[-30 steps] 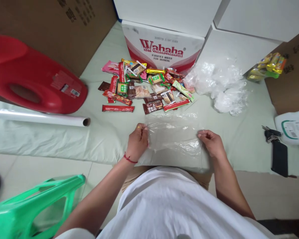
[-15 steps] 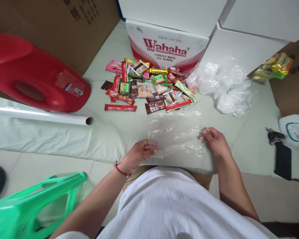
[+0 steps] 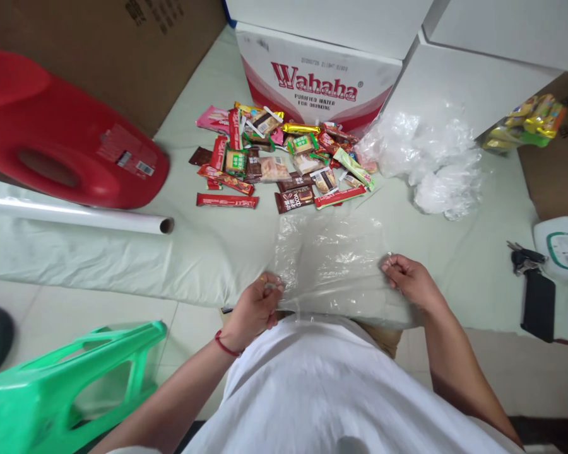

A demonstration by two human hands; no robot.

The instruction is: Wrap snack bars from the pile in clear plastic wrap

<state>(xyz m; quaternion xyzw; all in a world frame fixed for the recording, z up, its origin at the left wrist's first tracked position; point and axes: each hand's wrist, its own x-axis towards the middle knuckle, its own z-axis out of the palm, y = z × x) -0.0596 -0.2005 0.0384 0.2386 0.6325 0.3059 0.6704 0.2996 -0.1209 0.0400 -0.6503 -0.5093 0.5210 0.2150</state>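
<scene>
A clear plastic bag (image 3: pixel 334 265) is stretched flat at the front edge of the table. My left hand (image 3: pixel 260 299), with a red string at the wrist, pinches the bag's left edge. At the opposite edge my right hand (image 3: pixel 407 277) pinches the film between thumb and fingers. Just beyond the bag lies a loose pile of wrapped snacks (image 3: pixel 274 169), among them a brown cocoa packet (image 3: pixel 295 199) and a red stick packet (image 3: pixel 228 200).
Crumpled clear bags (image 3: pixel 447 189) lie right of the snacks, before a Wahaha carton (image 3: pixel 317 85). On the left are a red jug (image 3: pixel 76 139) and a film roll (image 3: pixel 85 215). Keys (image 3: pixel 525 257) and a black phone-like object (image 3: pixel 539 306) lie right. A green stool (image 3: pixel 42 394) stands below.
My left hand has moved slightly left and down along the bag, and my right hand slightly down. The bag is spread wider and nearer my body.
</scene>
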